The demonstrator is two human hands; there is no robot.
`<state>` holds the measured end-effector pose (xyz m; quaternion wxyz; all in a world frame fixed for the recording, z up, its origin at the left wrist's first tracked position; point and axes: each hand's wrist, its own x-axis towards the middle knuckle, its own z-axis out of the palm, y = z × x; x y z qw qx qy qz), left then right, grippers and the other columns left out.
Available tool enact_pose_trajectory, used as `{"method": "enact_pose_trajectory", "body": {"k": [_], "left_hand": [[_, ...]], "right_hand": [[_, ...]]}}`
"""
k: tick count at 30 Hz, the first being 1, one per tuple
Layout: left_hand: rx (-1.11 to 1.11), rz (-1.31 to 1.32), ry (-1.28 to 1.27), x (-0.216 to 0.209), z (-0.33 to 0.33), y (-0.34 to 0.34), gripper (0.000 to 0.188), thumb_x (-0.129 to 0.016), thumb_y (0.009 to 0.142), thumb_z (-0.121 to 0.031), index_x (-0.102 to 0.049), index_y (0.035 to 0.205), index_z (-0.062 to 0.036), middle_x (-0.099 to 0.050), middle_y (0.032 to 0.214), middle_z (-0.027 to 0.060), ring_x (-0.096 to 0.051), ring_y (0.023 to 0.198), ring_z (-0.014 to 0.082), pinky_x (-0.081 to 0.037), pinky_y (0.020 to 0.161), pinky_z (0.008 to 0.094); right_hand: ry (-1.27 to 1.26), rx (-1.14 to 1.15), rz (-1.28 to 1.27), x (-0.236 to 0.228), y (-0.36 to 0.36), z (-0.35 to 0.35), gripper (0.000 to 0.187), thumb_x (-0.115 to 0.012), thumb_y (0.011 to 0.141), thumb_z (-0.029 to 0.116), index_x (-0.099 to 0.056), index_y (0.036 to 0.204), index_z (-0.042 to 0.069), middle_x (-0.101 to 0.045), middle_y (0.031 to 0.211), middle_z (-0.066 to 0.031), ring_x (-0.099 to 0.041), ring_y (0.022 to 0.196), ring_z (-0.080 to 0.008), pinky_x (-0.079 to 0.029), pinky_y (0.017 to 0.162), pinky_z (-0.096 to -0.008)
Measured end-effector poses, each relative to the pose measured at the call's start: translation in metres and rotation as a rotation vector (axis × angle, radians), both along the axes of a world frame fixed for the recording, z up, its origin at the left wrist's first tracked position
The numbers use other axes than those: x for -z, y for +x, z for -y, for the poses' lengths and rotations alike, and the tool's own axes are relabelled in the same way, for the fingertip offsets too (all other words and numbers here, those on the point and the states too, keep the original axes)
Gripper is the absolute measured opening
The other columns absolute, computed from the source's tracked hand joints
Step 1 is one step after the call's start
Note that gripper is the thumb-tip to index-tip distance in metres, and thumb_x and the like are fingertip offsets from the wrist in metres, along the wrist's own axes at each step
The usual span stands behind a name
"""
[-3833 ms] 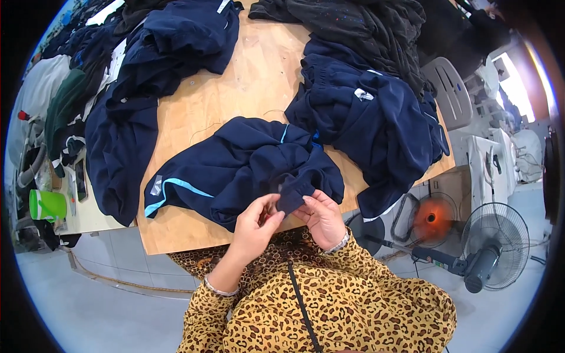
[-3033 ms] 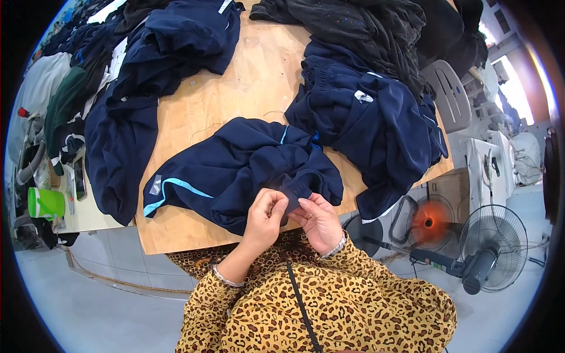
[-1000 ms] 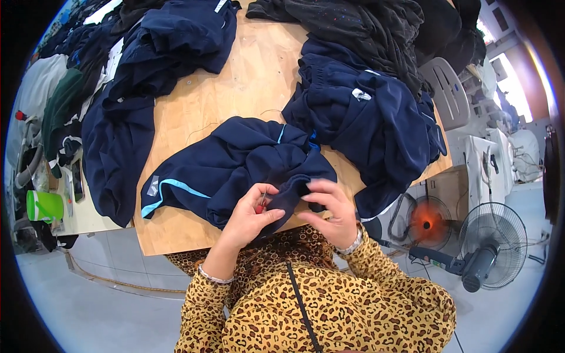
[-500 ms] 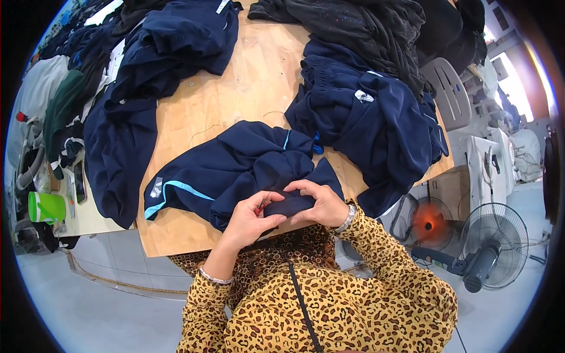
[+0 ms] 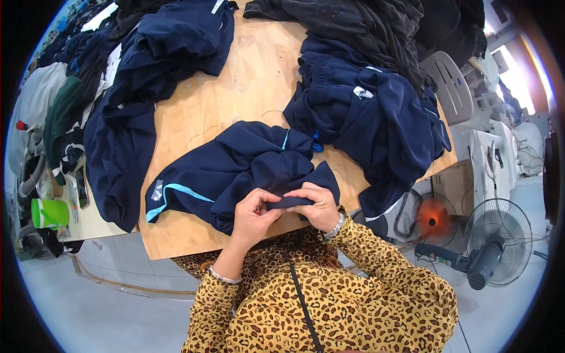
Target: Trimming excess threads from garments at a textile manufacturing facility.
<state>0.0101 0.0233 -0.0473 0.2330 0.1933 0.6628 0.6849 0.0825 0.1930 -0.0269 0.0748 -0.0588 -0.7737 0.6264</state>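
Observation:
A navy garment (image 5: 235,154) with light blue piping lies bunched on the wooden table in front of me. Its near edge is stretched as a narrow folded strip between my two hands. My left hand (image 5: 253,216) pinches one end of that strip; something small and reddish shows among its fingers, too little of it to name. At the other end, my right hand (image 5: 318,206) is closed on the fabric, thumb below and fingers above. The fingertips of both hands are partly hidden by the cloth.
Navy garments (image 5: 376,117) are heaped at the right, with black cloth (image 5: 353,29) behind. More navy garments (image 5: 126,141) hang over the left edge of the wooden table (image 5: 200,115). A green bucket (image 5: 52,213) stands far left; a fan (image 5: 497,244) is at the right.
The fabric edge between my hands has been folded into a narrower, straighter strip. My right hand has curled in more tightly and moved slightly left and down. The rest of the garment lies much as before.

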Motion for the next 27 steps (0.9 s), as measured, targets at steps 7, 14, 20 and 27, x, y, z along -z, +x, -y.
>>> {"method": "enact_pose_trajectory", "body": {"k": [7,14,20,27], "left_hand": [[-0.041,0.151,0.102,0.008,-0.01,0.005,0.018,-0.07,0.074,0.005,-0.064,0.09,-0.0007,-0.054,0.082,-0.0035,-0.045,0.064,0.0011,-0.039,0.057,0.0173],[-0.025,0.541,0.132,-0.008,-0.013,0.005,0.021,-0.072,0.075,0.001,-0.058,0.091,-0.0016,-0.056,0.071,0.0004,-0.048,0.055,0.0048,-0.037,0.047,0.0177],[-0.061,0.53,0.079,-0.003,-0.017,0.01,0.02,-0.073,0.075,0.001,-0.058,0.088,-0.0026,-0.056,0.068,0.001,-0.048,0.052,0.0044,-0.037,0.045,0.0181],[-0.154,0.087,-0.025,-0.015,-0.007,0.014,0.019,-0.071,0.077,0.001,-0.063,0.094,0.0035,-0.056,0.088,0.0004,-0.049,0.059,0.004,-0.04,0.049,0.0181]], "right_hand": [[0.08,0.013,-0.171,0.018,0.001,-0.002,0.02,-0.073,0.076,0.006,-0.065,0.093,0.002,-0.053,0.083,-0.0039,-0.052,0.076,-0.0132,-0.043,0.067,-0.0257],[-0.087,-0.065,-0.152,0.026,-0.002,-0.004,0.017,-0.07,0.079,0.007,-0.061,0.093,0.001,-0.06,0.106,-0.008,-0.054,0.106,-0.0191,-0.043,0.092,-0.0298],[-0.404,-0.157,-0.14,0.03,-0.002,-0.003,0.016,-0.066,0.084,0.006,-0.058,0.097,0.004,-0.059,0.114,-0.0084,-0.054,0.11,-0.0205,-0.042,0.096,-0.0333],[-0.273,-0.084,-0.11,0.04,0.001,-0.003,0.017,-0.068,0.08,0.001,-0.059,0.094,0.002,-0.059,0.094,-0.0069,-0.058,0.092,-0.0179,-0.046,0.082,-0.0287]]}}
